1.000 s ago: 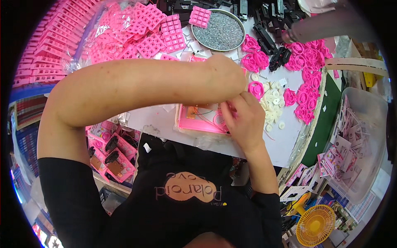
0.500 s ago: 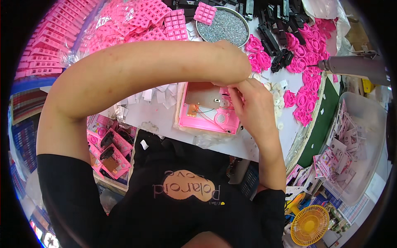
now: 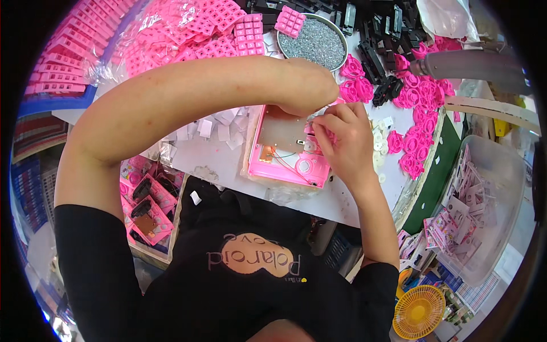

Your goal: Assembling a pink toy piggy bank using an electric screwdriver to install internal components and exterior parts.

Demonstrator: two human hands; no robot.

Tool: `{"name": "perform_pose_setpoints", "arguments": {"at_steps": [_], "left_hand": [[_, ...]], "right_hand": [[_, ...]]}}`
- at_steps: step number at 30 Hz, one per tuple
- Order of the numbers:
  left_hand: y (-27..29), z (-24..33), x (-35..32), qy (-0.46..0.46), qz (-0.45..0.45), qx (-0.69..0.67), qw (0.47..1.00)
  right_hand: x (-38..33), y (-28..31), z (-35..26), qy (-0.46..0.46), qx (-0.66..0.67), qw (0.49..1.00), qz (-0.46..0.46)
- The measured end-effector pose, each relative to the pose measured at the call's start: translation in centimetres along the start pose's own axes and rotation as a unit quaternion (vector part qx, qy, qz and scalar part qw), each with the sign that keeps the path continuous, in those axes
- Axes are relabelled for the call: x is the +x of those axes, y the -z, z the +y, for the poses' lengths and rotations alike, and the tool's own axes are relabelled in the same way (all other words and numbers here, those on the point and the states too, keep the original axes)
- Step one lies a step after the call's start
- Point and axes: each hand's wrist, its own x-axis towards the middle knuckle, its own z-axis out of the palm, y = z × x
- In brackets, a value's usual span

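A pink plastic case [image 3: 266,172] lies open on the worktable in front of me, with a grey-brown plate [image 3: 279,134], thin wires and a round pink ring [image 3: 306,166] inside. My left hand [image 3: 310,85] reaches across its far edge, knuckles up, with curled fingers mostly hidden underneath. At the case's upper right corner, my right hand [image 3: 348,139] has its thumb and bent fingers closed close to the left fingertips. Pink plastic shows between the hands; what either one grips is too small or covered to make out.
Beyond my left arm stands a round tray of small metal screws [image 3: 316,43] beside pink keypads [image 3: 249,34]. Black parts [image 3: 373,57] and pink rings [image 3: 419,131] lie to the right, near a grey power screwdriver [image 3: 473,65]. Pink cases fill a box [image 3: 151,208] at lower left.
My left hand has shifted slightly left, and the right fingers now show more openly over the case's corner. The grey screwdriver hangs higher and further left. The whole view has shifted slightly.
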Motion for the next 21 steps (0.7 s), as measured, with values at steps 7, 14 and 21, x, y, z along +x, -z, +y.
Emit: {"name": "perform_pose_setpoints", "arguments": {"at_steps": [7,14,21], "left_hand": [[-0.1,0.1,0.1,0.018,-0.026,-0.003,0.999],[0.6,0.4,0.0,0.029,-0.067,0.014,0.997],[0.0,-0.1,-0.3,0.023,-0.036,-0.016,0.999]], "right_hand": [[-1.2,0.7,-1.6,0.041,-0.080,0.996,-0.008],[-0.2,1.8,-2.2,0.020,-0.097,0.990,-0.097],[-1.4,-0.2,-1.4,-0.004,-0.014,0.999,0.039]]}}
